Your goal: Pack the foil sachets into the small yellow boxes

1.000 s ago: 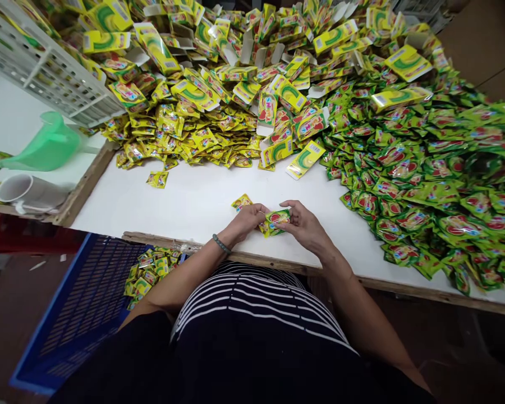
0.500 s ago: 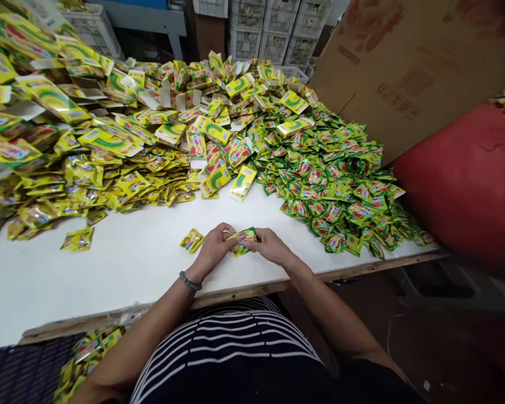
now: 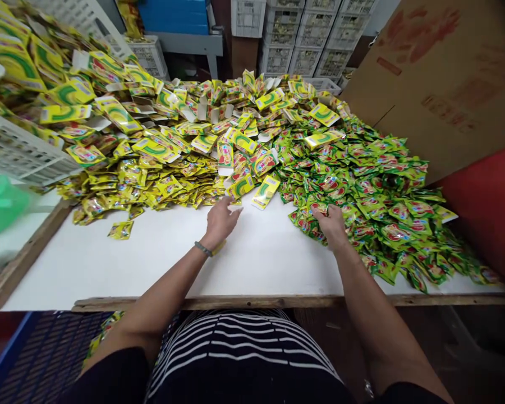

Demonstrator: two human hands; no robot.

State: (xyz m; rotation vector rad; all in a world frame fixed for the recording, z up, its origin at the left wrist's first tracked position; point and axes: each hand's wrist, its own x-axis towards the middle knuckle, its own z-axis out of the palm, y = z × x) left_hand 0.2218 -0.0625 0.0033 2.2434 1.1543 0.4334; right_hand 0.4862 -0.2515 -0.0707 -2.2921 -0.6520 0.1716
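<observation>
My left hand (image 3: 222, 221) is over the white tabletop (image 3: 261, 252), its thumb and fingers apart and nothing visible between them. Its fingertips come close to the front of the small yellow cartons (image 3: 240, 186). A yellow packet (image 3: 219, 247) shows partly from under my left wrist. At the near left edge of a heap of green packets (image 3: 357, 185), my right hand (image 3: 332, 225) reaches in with thumb and fingers spread, touching or just above the packets. Its fingertips blend into the heap. One yellow carton (image 3: 266, 192) lies between my hands.
Yellow packets (image 3: 151, 188) and cartons are heaped at the left and back. A white crate (image 3: 29, 148) stands at the left, beside a green object (image 3: 2, 205). A cardboard box (image 3: 437, 84) and a red surface (image 3: 488, 196) bound the right. Below the table is a blue basket (image 3: 37, 359).
My hands have come apart, the left forward and the right out to the green heap. The green packet they held is no longer visible in them. The camera view has shifted left.
</observation>
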